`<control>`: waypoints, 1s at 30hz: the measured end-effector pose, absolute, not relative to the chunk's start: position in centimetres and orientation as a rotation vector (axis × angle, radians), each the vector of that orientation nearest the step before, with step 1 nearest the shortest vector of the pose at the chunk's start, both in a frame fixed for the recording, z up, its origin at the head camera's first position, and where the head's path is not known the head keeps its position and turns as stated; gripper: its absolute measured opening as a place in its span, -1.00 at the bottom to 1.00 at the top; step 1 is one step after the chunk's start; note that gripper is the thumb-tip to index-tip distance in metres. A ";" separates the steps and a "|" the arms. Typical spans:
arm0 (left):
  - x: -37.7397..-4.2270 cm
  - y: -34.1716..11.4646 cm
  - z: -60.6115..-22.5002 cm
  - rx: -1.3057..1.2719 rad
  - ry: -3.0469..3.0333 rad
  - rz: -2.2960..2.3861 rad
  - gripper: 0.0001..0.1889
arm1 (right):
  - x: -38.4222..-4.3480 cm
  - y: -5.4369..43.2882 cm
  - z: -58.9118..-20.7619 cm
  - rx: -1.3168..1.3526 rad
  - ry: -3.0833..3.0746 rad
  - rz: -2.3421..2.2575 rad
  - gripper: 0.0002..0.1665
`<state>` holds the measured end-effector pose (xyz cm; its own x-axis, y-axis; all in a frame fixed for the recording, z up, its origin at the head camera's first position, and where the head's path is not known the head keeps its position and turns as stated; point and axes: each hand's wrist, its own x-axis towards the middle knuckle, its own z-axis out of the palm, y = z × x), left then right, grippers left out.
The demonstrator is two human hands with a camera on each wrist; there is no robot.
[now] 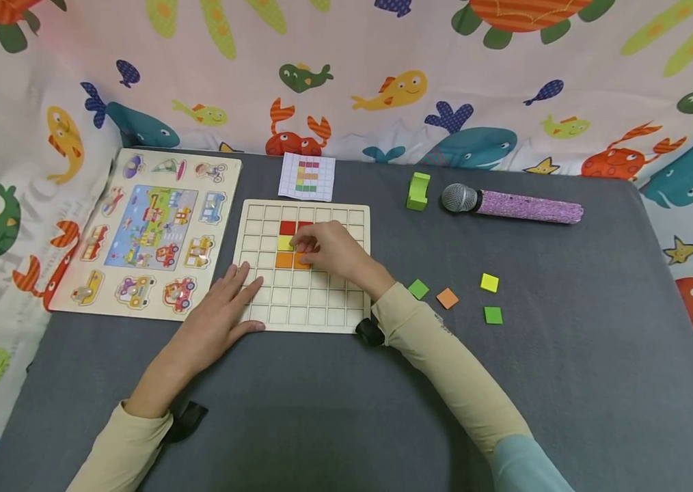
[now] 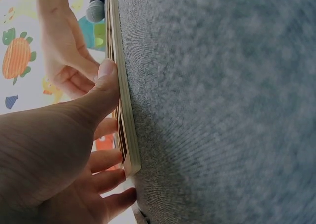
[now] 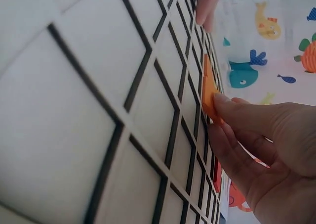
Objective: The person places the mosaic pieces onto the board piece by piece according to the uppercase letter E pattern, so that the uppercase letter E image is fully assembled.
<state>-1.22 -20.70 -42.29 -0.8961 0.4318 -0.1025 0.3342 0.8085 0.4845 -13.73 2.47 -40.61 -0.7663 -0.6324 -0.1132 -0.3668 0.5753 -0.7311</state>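
Note:
A wooden grid board (image 1: 297, 314) lies on the table. My left hand (image 1: 220, 307) rests flat across its front left corner, fingers spread; the left wrist view shows the thumb (image 2: 107, 73) along the board's near edge. My right hand (image 1: 337, 253) is over the coloured tiles, its thumb and index finger pinching an orange tile (image 3: 211, 98) at the grid. Left of it in the head view sits another orange tile (image 1: 283, 260). Above that come a yellow tile (image 1: 285, 243) and a red tile (image 1: 288, 227). The right fingers partly cover a second red tile (image 1: 305, 225).
Loose tiles lie right of the board: a green tile (image 1: 418, 289), an orange tile (image 1: 447, 298), a yellow tile (image 1: 489, 282) and another green tile (image 1: 493, 315). Behind stand a pattern card (image 1: 288, 184), a green block (image 1: 417, 191) and a microphone (image 1: 525, 206). A picture puzzle (image 1: 156, 294) lies left.

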 end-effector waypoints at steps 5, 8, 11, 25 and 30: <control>-1.2 -20.8 -42.3 0.588 2.784 0.683 -0.20 | -13.7 2.3 -40.7 -0.808 2.457 -0.976 -0.71; -1.2 -20.8 -42.3 0.586 2.785 0.680 -0.20 | -13.7 2.4 -40.7 -0.808 2.449 -0.981 -0.71; -1.2 -20.8 -42.3 0.587 2.787 0.680 -0.19 | -13.5 2.9 -40.3 -0.818 2.431 -1.004 -0.69; -1.1 -20.7 -42.2 0.584 2.785 0.690 -0.19 | -11.9 11.4 -37.2 -0.778 2.540 -1.052 -0.64; -1.1 -20.6 -42.2 0.578 2.777 0.691 -0.19 | -11.0 15.2 -37.5 -0.704 2.582 -1.042 -0.60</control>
